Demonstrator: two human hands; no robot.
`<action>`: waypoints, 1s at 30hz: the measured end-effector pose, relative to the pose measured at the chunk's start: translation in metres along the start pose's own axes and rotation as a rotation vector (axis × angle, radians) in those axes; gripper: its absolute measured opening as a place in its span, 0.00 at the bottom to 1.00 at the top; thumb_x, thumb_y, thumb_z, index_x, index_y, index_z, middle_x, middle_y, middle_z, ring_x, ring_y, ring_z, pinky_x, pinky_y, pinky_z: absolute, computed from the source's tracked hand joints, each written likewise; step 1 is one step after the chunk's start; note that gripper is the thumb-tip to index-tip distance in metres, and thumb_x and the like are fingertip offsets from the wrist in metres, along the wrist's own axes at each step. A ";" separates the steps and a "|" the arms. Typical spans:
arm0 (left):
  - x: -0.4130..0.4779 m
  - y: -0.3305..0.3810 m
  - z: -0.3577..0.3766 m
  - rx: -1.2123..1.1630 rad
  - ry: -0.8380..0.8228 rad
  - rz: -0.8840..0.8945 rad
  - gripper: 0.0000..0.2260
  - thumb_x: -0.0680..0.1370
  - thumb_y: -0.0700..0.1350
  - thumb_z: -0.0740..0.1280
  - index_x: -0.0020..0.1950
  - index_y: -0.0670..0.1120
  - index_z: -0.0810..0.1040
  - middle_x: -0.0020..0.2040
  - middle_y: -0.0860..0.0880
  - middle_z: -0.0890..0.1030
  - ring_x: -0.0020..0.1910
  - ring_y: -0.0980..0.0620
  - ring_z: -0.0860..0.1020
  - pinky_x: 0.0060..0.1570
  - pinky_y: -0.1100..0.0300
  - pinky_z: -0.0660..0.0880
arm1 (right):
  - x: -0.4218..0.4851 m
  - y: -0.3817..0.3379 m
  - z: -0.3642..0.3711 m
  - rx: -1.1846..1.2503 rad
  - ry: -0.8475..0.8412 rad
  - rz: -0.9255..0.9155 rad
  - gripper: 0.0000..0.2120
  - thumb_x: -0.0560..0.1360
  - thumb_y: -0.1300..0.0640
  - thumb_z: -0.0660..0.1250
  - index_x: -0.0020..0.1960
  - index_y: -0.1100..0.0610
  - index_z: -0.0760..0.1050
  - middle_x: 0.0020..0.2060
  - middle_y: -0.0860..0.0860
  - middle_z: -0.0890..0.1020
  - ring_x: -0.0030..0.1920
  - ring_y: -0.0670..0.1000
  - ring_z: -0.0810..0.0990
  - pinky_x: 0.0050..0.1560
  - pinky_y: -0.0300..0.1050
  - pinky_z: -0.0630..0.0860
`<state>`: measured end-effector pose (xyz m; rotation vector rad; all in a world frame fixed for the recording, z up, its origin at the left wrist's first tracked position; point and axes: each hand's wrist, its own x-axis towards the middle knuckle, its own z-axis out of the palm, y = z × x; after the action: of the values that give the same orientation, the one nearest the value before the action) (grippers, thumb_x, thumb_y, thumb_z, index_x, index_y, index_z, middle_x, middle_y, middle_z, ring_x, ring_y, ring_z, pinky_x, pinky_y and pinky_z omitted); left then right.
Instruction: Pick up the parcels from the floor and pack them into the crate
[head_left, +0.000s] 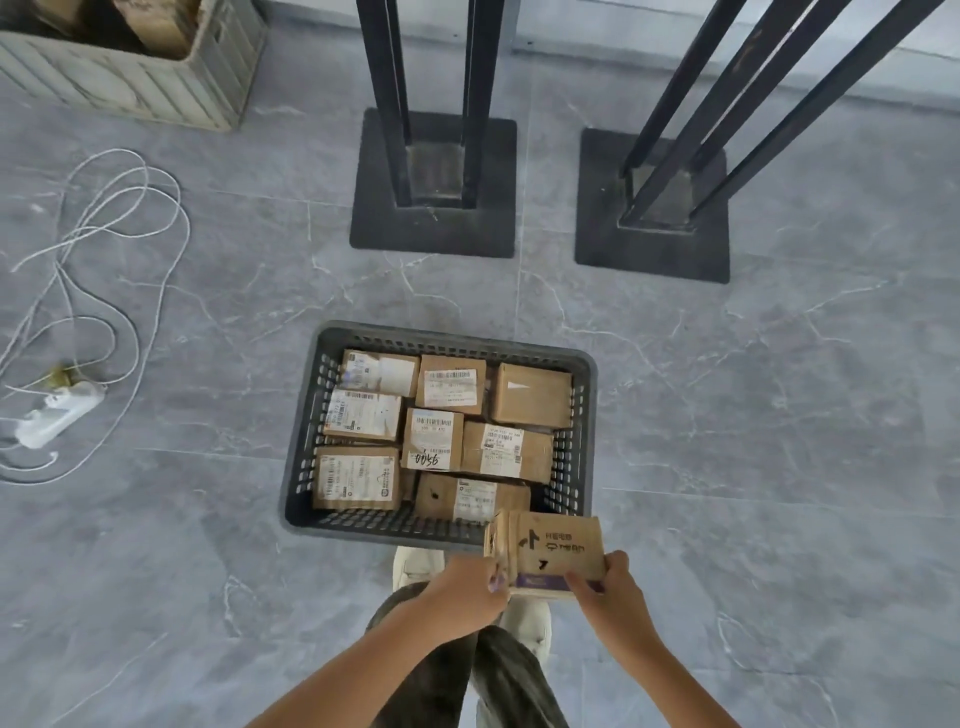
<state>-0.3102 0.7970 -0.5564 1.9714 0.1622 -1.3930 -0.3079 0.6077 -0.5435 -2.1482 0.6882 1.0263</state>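
A small cardboard parcel is held by both hands just above the near right corner of the dark perforated crate. The left hand is closed on its left end, and the fingers of the right hand are clamped on its lower right edge.

The parcel is judged to be light, since it is carried at its ends without visible strain. Its cardboard looks stiff but creased and worn along the left edge, so some give at the corners is to be expected. The surface seems dry and matt, and slipping appears unlikely. A hold on the two short ends, as is seen now, is thought best for lowering it flat.

The crate is nearly filled with labelled boxes, laid side by side in rows; little free room is visible, so the parcel would probably have to be set on top of them.

The crate rests on a grey marbled tile floor. Two black metal stands are seen beyond it, a coiled white cable with a power strip to the left, and a pale crate at the far left.
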 end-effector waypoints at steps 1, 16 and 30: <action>-0.002 0.002 0.001 -0.017 0.024 0.022 0.14 0.79 0.48 0.58 0.63 0.47 0.72 0.55 0.49 0.77 0.46 0.57 0.76 0.47 0.65 0.77 | -0.001 -0.001 -0.003 0.012 0.011 -0.021 0.13 0.76 0.56 0.66 0.51 0.60 0.62 0.47 0.53 0.76 0.37 0.46 0.76 0.24 0.31 0.67; 0.154 -0.013 -0.198 0.395 0.515 0.386 0.11 0.78 0.60 0.59 0.47 0.53 0.70 0.42 0.55 0.76 0.38 0.60 0.73 0.34 0.66 0.69 | 0.198 -0.114 0.020 0.097 0.324 -0.712 0.18 0.75 0.39 0.60 0.57 0.52 0.66 0.45 0.50 0.79 0.43 0.49 0.81 0.43 0.47 0.80; 0.173 -0.060 -0.097 0.595 0.688 0.755 0.08 0.74 0.58 0.64 0.46 0.55 0.72 0.46 0.59 0.78 0.47 0.60 0.77 0.51 0.53 0.75 | 0.238 -0.070 0.021 0.097 0.320 -0.735 0.19 0.74 0.38 0.63 0.53 0.53 0.74 0.48 0.46 0.76 0.49 0.48 0.76 0.52 0.52 0.77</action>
<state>-0.1918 0.8512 -0.7182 2.5285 -0.6953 -0.2496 -0.1374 0.6268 -0.7245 -2.2217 0.0433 0.2574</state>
